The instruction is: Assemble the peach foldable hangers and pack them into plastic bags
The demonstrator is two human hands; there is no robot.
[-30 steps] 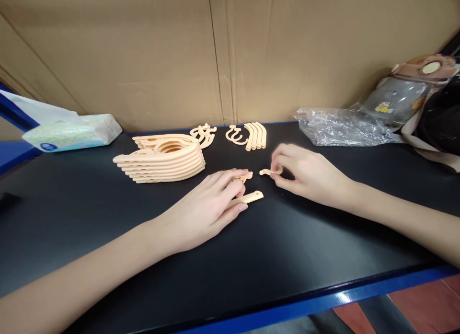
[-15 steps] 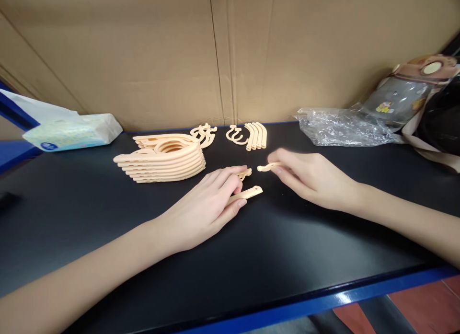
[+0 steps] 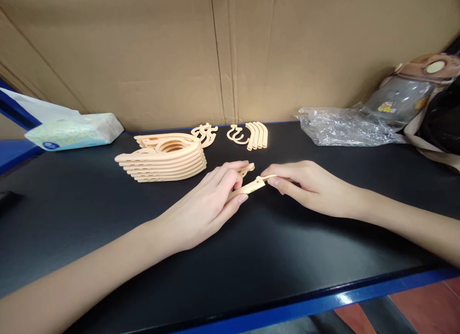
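My left hand (image 3: pixel 212 197) is closed on a cream plastic hanger piece (image 3: pixel 253 186), thumb along its near side; most of the piece is hidden by the hand. A further cream part (image 3: pixel 247 169) shows beyond my left fingertips, perhaps of the same piece. Between thumb and fingers, my right hand (image 3: pixel 312 185) pinches a small hanger hook (image 3: pixel 270 177), mostly covered. The hook's tip meets the holed end of the hanger piece; whether it sits in the hole I cannot tell. Left of my hands is a stack of cream hanger bodies (image 3: pixel 167 167).
Loose hooks (image 3: pixel 204 134) and more hooks (image 3: pixel 235 134) lie at the back beside several curved hanger pieces (image 3: pixel 257 135). A tissue pack (image 3: pixel 75 131) is at left. Crumpled clear plastic (image 3: pixel 345 128) and a bottle (image 3: pixel 404 94) stand right. Cardboard (image 3: pixel 161 56) walls the black table's (image 3: pixel 269 267) back.
My right hand has moved left and slightly down, bringing the hook to the end of the hanger piece. My left hand has barely moved, raising the piece's end a little.
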